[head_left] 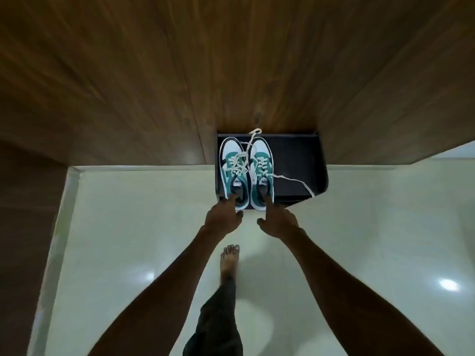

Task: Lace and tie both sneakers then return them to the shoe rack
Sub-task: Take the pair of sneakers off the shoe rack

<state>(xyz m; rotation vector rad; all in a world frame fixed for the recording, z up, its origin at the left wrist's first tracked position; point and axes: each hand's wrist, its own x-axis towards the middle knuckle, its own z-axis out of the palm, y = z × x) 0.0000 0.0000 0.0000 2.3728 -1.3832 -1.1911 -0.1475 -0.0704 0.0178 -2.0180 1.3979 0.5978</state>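
Nearest, one bare foot [229, 260] stands on the glossy pale tiled floor [123, 227]. Both arms reach toward 12 o'clock: the left hand [223, 218] and right hand [279, 220] each hook fingers into a heel. Two teal-and-white lace-up sneakers [246, 173] lie side by side in the black shoe rack [300, 163], toes toward 12 o'clock, white laces [295, 181] trailing loose.

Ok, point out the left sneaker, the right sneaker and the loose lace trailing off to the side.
left sneaker [234, 167]: head view, on its green laced upper.
right sneaker [262, 165]: head view, on its laced upper.
loose lace [295, 181]: head view, mid-strand over the dark shelf.
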